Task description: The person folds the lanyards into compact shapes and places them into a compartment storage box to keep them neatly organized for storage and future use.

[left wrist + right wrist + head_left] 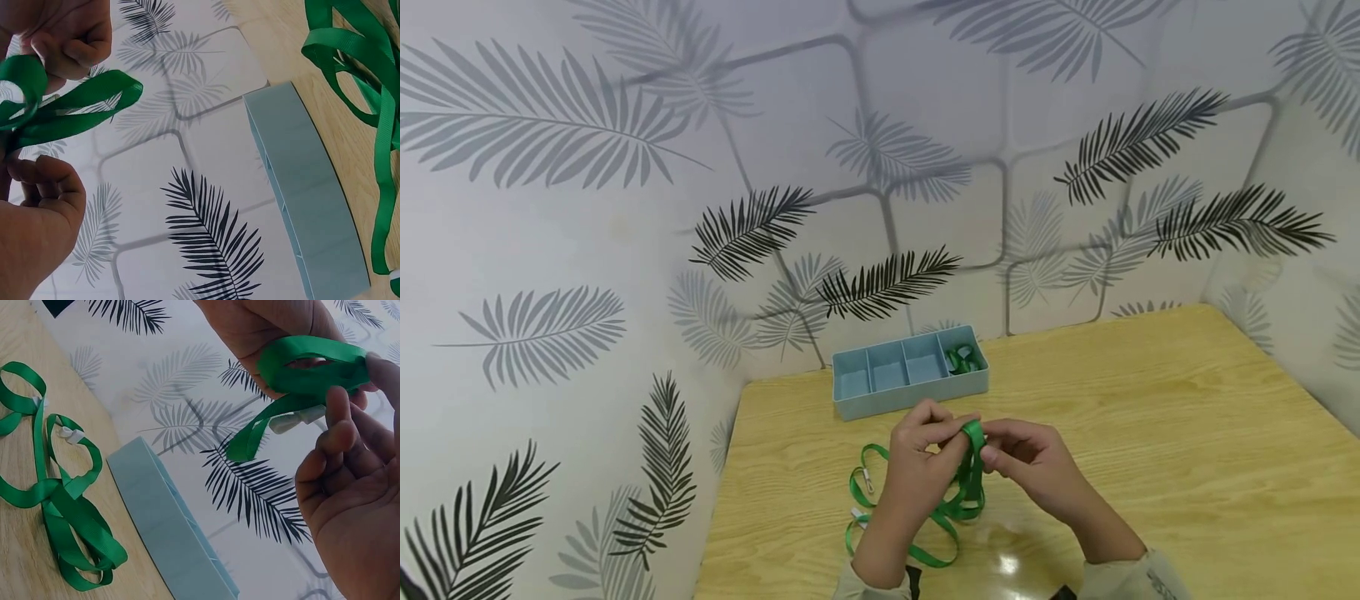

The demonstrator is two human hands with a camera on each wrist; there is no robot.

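Observation:
Both hands are raised over the table, holding a green lanyard (976,442) folded into loops. My left hand (917,467) grips the folded strap from its side. Across from it, my right hand (1037,467) pinches the loops between thumb and fingers. A whitish clip (290,423) shows under the held strap in the right wrist view. Below the hands, more green lanyard (81,515) lies on the table in loose loops, with white fittings (72,435) on it. A small metal hook (868,481) lies at its left side.
A blue-grey tray (917,393) with a row of compartments stands behind the hands, near the wall. Its right-hand compartment holds coiled green lanyard (962,360). The wood-grain table (1150,433) meets a leaf-patterned wall (925,225) at the back and left.

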